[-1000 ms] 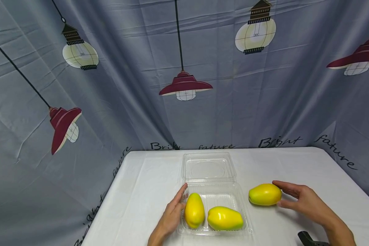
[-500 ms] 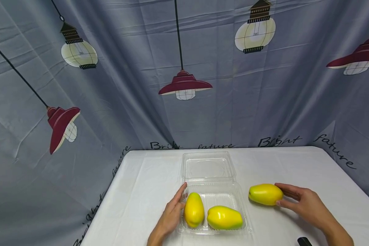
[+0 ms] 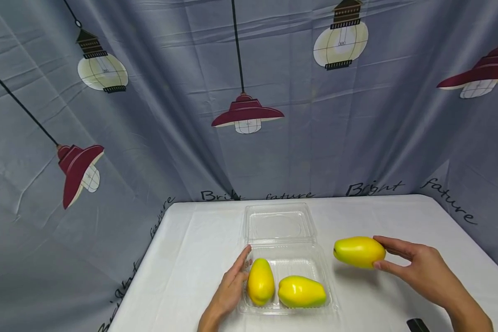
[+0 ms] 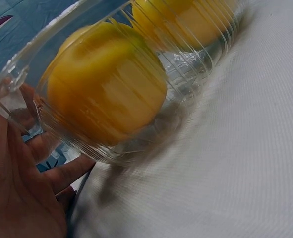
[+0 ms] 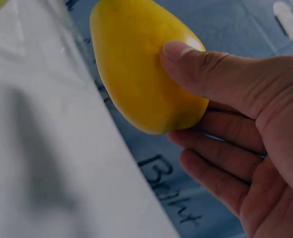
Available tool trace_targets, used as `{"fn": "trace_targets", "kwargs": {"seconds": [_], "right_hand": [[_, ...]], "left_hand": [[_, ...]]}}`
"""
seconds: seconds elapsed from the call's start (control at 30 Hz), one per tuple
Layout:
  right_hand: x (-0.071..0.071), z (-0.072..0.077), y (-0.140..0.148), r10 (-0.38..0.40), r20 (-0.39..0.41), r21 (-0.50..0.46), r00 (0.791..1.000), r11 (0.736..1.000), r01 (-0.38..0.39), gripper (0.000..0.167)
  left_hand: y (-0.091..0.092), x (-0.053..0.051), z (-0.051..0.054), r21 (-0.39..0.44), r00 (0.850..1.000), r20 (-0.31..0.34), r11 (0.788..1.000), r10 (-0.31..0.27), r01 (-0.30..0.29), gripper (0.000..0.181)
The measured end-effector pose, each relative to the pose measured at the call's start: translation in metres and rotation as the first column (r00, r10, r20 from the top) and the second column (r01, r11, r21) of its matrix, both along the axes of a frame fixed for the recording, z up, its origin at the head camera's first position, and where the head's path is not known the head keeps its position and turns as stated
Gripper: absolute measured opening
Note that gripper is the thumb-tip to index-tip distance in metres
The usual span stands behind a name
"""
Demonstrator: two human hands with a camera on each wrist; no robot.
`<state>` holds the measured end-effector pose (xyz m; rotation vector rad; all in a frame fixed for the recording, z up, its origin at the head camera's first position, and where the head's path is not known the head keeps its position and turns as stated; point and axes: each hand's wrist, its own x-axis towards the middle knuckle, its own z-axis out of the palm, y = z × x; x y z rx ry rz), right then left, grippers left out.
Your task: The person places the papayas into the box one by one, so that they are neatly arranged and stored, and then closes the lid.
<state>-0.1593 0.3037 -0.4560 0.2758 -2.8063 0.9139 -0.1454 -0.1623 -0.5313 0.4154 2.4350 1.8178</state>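
A yellow papaya point(image 3: 358, 252) is pinched between the thumb and fingers of my right hand point(image 3: 425, 272), raised off the table to the right of a clear plastic clamshell box point(image 3: 328, 295). In the right wrist view the thumb lies across the papaya point(image 5: 136, 64). My left hand point(image 3: 229, 289) rests against the box's left side with its fingers fairly straight. Inside the box lie two more papayas, an upright-pointing one point(image 3: 261, 282) at left and a sideways one point(image 3: 302, 292) at right. In the left wrist view, the box wall point(image 4: 136, 153) stands beside the fingers.
The box's lid point(image 3: 280, 223) lies folded back, flat on the white-covered table point(image 3: 199, 258). A black object point(image 3: 417, 325), partly cut off, shows at the bottom edge near my right forearm. A grey curtain point(image 3: 170, 115) with printed lamps surrounds the table.
My right hand has closed on the papaya and lifted it off the table. My left hand keeps its place at the box. The view has shifted slightly.
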Motion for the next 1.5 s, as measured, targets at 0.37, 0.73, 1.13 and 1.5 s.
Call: {"fn": "trace_targets", "kwargs": {"seconds": [0.37, 0.73, 1.13, 1.5], "right_hand": [[0.005, 0.03, -0.043, 0.046, -0.063, 0.008, 0.997, 0.999, -0.046, 0.066], [0.004, 0.019, -0.1, 0.105, 0.011, -0.049, 0.994, 0.993, -0.105, 0.069], [0.005, -0.003, -0.142, 0.153, -0.035, 0.031, 0.988, 0.988, -0.151, 0.058], [0.003, -0.014, -0.158, 0.137, 0.02, 0.059, 0.99, 0.989, -0.138, 0.057]], "left_hand": [[-0.001, -0.003, -0.001, -0.008, 1.0, -0.006, 1.0, 0.004, -0.004, 0.07], [0.0, -0.004, -0.002, -0.005, 1.0, 0.002, 1.0, 0.003, -0.003, 0.07], [0.001, -0.003, -0.002, -0.006, 1.0, 0.002, 1.0, -0.001, 0.001, 0.07], [0.001, -0.001, -0.001, -0.007, 1.0, 0.003, 1.0, -0.001, 0.001, 0.069]]}}
